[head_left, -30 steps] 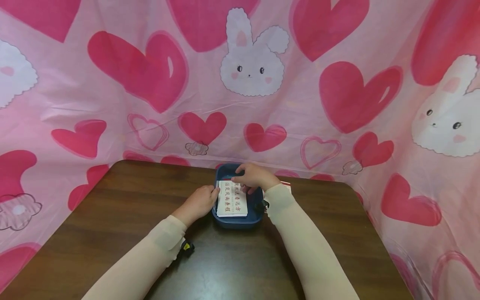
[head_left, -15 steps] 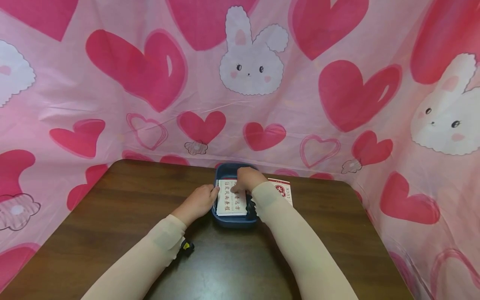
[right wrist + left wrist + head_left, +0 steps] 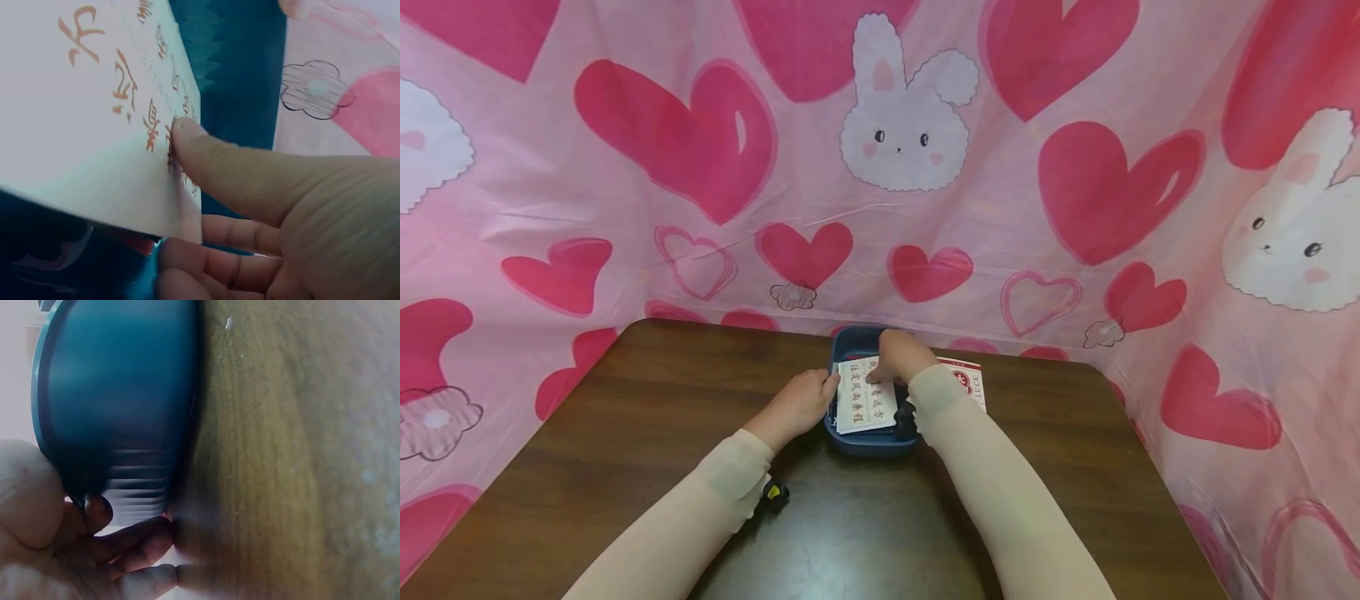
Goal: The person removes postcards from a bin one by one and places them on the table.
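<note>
A white card (image 3: pixel 859 402) with reddish-brown Chinese characters is pinched by my right hand (image 3: pixel 906 355), inside a blue plastic bin (image 3: pixel 871 447). In the right wrist view, the thumb (image 3: pixel 206 150) presses on the printed face of the card (image 3: pixel 94 150) and the other fingers curl behind it. The card is tilted up off what lies below. My left hand (image 3: pixel 802 402) grips the bin's left rim; in the left wrist view its thumb is over the rim and the fingers are against the ribbed outer wall (image 3: pixel 137 487).
Right of the bin, partly behind the right sleeve, a white card with red print (image 3: pixel 964 379) lies on the brown wooden table (image 3: pixel 700 375). A pink cloth (image 3: pixel 820 208) with hearts and rabbits hangs behind the table.
My right hand has come down into the bin and taken hold of the card, which now lies slightly turned and lifted. The left hand has stayed on the rim.
</note>
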Tool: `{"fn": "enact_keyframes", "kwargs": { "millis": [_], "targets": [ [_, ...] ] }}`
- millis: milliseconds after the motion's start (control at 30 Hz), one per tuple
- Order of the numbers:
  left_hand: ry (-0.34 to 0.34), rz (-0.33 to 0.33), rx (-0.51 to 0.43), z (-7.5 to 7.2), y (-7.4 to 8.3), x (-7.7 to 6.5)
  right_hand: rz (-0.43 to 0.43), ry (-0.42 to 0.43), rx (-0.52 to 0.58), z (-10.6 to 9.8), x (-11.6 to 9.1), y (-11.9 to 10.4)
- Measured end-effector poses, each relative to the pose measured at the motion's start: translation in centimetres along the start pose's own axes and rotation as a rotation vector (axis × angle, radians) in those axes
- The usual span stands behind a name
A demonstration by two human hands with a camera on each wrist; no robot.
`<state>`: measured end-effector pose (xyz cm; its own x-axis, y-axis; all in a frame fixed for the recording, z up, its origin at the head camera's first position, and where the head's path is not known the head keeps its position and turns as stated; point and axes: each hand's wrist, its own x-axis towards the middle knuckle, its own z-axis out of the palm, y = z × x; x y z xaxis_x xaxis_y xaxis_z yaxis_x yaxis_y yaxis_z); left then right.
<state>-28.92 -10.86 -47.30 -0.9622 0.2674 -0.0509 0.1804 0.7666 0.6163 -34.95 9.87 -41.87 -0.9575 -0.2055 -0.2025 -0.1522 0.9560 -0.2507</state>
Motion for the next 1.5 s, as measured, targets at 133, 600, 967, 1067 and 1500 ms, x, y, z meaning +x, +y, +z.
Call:
{"fn": "enact_keyframes", "kwargs": {
  "millis": [133, 600, 967, 1067, 1500],
  "targets": [
    [0.000, -0.006, -0.007, 0.0, 0.1, 0.0, -0.029, 0.043, 0.043, -0.5, 0.2, 0.4],
    [-0.003, -0.001, -0.015, 0.0, 0.0, -0.1, 0.004, 0.035, 0.283, -2.5, -0.2, 1.6],
    [0.010, 0.010, -0.023, 0.0, 0.0, -0.1, -0.012, 0.069, 0.668, -4.3, -0.7, 6.5],
    [0.013, 0.002, -0.022, 0.1, -0.1, -0.1, -0.037, 0.114, 0.771, -4.3, -1.1, 8.3],
    [-0.004, -0.024, -0.028, 0.1, 0.0, -0.2, 0.067, 0.156, 0.948, -3.2, -3.3, 17.5]
  ]
}}
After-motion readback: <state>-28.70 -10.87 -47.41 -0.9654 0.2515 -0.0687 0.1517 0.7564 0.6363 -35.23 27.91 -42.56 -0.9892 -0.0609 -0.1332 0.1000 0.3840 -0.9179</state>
